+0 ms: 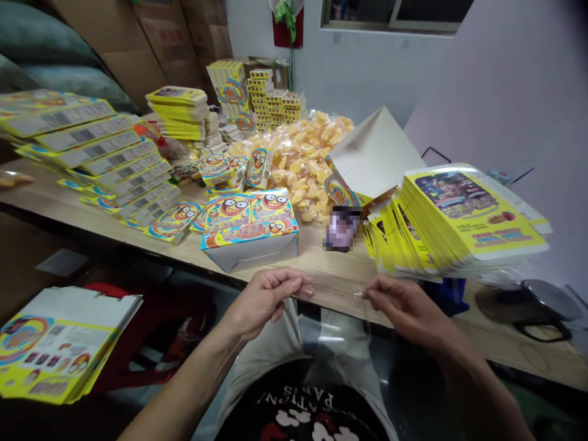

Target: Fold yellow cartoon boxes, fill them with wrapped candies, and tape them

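A clear plastic bag or sheet (331,337) hangs between my two hands over my lap, at the table's front edge. My left hand (264,301) pinches one upper corner between thumb and fingers. Opposite it, my right hand (407,306) pinches the other corner, and the film's top edge is stretched between them. Just beyond my left hand, a cartoon-printed carton (250,229) lies on the table. A phone (343,228) with a lit, blurred screen rests past the gap between my hands.
Flattened yellow boxes (473,214) are piled at right, near a dark lidded mug (528,306). Behind the carton lies a heap of wrapped yellow pieces (303,159). Stacked cartons (114,159) lean at left. More flat boxes (50,343) sit lower left, below the table.
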`<action>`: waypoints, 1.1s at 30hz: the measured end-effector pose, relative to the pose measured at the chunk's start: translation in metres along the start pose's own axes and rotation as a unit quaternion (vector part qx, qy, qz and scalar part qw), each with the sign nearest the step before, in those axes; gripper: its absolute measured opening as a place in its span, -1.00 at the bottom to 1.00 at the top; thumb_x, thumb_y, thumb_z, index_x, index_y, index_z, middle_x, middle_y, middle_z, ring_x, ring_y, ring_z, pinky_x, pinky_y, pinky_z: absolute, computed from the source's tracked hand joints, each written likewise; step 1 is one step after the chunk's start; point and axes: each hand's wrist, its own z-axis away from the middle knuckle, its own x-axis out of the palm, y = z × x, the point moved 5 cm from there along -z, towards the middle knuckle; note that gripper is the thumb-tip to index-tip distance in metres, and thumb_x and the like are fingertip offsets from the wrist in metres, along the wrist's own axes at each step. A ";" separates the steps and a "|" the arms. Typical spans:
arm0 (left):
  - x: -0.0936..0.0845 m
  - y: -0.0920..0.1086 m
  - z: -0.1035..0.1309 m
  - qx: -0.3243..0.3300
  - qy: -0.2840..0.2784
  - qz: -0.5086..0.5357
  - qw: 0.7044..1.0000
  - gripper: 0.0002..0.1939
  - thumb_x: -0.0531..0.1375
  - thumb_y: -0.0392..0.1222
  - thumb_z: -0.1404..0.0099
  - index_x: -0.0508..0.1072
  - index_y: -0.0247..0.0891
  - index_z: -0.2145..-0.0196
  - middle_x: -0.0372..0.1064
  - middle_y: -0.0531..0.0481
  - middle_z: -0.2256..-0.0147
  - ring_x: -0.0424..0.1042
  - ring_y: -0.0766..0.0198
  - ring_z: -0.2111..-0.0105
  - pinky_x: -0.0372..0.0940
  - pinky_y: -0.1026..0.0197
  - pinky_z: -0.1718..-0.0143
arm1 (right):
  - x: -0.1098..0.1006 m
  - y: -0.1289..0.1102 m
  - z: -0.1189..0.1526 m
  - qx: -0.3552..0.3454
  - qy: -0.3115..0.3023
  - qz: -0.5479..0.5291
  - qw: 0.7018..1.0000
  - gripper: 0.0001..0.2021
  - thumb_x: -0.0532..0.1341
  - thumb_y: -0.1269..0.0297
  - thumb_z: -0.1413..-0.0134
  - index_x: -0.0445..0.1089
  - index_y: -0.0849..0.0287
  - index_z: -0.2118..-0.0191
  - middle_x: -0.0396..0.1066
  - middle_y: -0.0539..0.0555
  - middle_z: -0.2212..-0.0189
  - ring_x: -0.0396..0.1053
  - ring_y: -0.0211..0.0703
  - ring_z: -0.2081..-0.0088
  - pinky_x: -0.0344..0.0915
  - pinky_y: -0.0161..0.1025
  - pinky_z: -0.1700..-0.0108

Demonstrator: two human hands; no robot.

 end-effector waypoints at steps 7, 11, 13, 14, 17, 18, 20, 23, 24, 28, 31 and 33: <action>0.011 0.021 -0.009 0.020 0.017 0.104 0.994 -0.70 0.41 -0.05 -0.21 0.55 -0.36 0.26 0.57 -0.10 0.38 0.56 0.35 0.43 0.42 0.43 0.39 | -0.041 0.012 -0.012 0.042 -0.002 -0.144 0.989 -0.57 0.18 -0.11 -0.21 0.32 0.11 0.52 0.35 0.03 0.55 0.29 -0.17 0.46 0.23 -0.19 0.35; 0.013 0.012 -0.009 0.015 0.031 0.103 0.994 -0.68 0.40 -0.02 -0.22 0.57 -0.39 0.30 0.59 -0.15 0.35 0.58 0.34 0.40 0.44 0.42 0.34 | -0.051 0.014 -0.015 0.067 0.119 0.175 0.975 -0.66 0.10 0.01 -0.25 0.39 0.13 0.41 0.37 0.12 0.47 0.29 -0.05 0.43 0.19 -0.09 0.32; 0.013 0.004 -0.006 0.014 0.035 0.100 0.994 -0.68 0.38 -0.01 -0.24 0.59 -0.38 0.26 0.60 -0.16 0.33 0.59 0.32 0.39 0.45 0.38 0.31 | -0.041 -0.014 -0.005 -0.011 0.230 0.330 0.916 -0.79 0.12 0.16 -0.23 0.41 0.16 0.19 0.41 0.22 0.28 0.33 0.08 0.26 0.20 -0.02 0.23; 0.014 0.000 -0.004 0.015 0.036 0.098 0.994 -0.68 0.37 -0.01 -0.25 0.59 -0.37 0.23 0.60 -0.16 0.32 0.59 0.31 0.38 0.45 0.36 0.29 | -0.030 -0.031 0.000 -0.060 0.257 0.373 0.889 -0.81 0.12 0.24 -0.23 0.39 0.16 0.12 0.40 0.25 0.20 0.32 0.12 0.18 0.19 0.00 0.17; 0.020 -0.004 0.001 0.019 0.033 0.098 0.994 -0.70 0.37 -0.04 -0.26 0.60 -0.36 0.19 0.61 -0.15 0.30 0.59 0.31 0.36 0.46 0.33 0.24 | 0.012 -0.075 0.006 -0.174 0.191 0.406 0.877 -0.85 0.09 0.45 -0.20 0.37 0.12 0.21 0.38 0.17 0.26 0.29 0.06 0.19 0.12 -0.02 0.13; 0.022 -0.004 0.003 0.020 0.031 0.103 0.994 -0.71 0.38 -0.07 -0.24 0.60 -0.35 0.19 0.61 -0.15 0.30 0.59 0.32 0.35 0.46 0.33 0.23 | 0.025 -0.084 0.004 -0.196 0.153 0.397 0.884 -0.85 0.08 0.49 -0.19 0.35 0.12 0.27 0.37 0.13 0.33 0.27 0.02 0.25 0.09 -0.04 0.16; 0.027 -0.002 0.006 0.028 0.021 0.118 0.992 -0.74 0.41 -0.15 -0.20 0.61 -0.36 0.19 0.60 -0.12 0.30 0.57 0.35 0.36 0.45 0.34 0.22 | 0.045 -0.092 -0.004 -0.217 0.091 0.366 0.900 -0.84 0.08 0.52 -0.18 0.32 0.12 0.31 0.33 0.08 0.40 0.23 -0.03 0.32 0.05 -0.07 0.20; 0.029 0.000 0.010 0.040 0.008 0.137 0.990 -0.76 0.43 -0.20 -0.18 0.63 -0.34 0.20 0.60 -0.08 0.31 0.54 0.41 0.38 0.43 0.37 0.21 | 0.057 -0.086 -0.016 -0.200 0.081 0.326 0.920 -0.88 0.09 0.49 -0.22 0.31 0.15 0.28 0.35 0.07 0.38 0.25 -0.05 0.30 0.04 -0.09 0.19; 0.029 -0.001 0.012 0.042 0.006 0.140 0.989 -0.77 0.43 -0.20 -0.18 0.64 -0.33 0.20 0.60 -0.08 0.32 0.53 0.41 0.38 0.43 0.38 0.20 | 0.059 -0.083 -0.019 -0.194 0.085 0.318 0.924 -0.89 0.09 0.49 -0.23 0.31 0.16 0.26 0.35 0.07 0.37 0.26 -0.05 0.29 0.04 -0.09 0.18; 0.025 -0.006 0.014 0.047 -0.004 0.139 0.989 -0.77 0.40 -0.19 -0.22 0.66 -0.28 0.15 0.62 -0.10 0.24 0.55 0.36 0.29 0.42 0.34 0.12 | 0.064 -0.080 -0.020 -0.198 0.093 0.304 0.927 -0.88 0.08 0.52 -0.20 0.31 0.18 0.25 0.35 0.07 0.36 0.26 -0.04 0.27 0.05 -0.08 0.15; 0.025 -0.008 0.015 0.049 -0.004 0.133 0.990 -0.72 0.39 -0.13 -0.24 0.66 -0.30 0.12 0.61 -0.15 0.20 0.56 0.30 0.27 0.41 0.29 0.09 | 0.066 -0.082 -0.020 -0.198 0.088 0.315 0.924 -0.86 0.07 0.53 -0.19 0.32 0.19 0.26 0.34 0.09 0.35 0.25 -0.02 0.27 0.05 -0.07 0.15; 0.025 -0.009 0.015 0.050 0.003 0.125 0.991 -0.69 0.40 -0.09 -0.23 0.66 -0.32 0.12 0.61 -0.17 0.20 0.56 0.27 0.28 0.41 0.26 0.09 | 0.068 -0.081 -0.022 -0.194 0.079 0.325 0.922 -0.85 0.06 0.54 -0.19 0.33 0.19 0.27 0.34 0.11 0.34 0.24 0.00 0.26 0.06 -0.07 0.15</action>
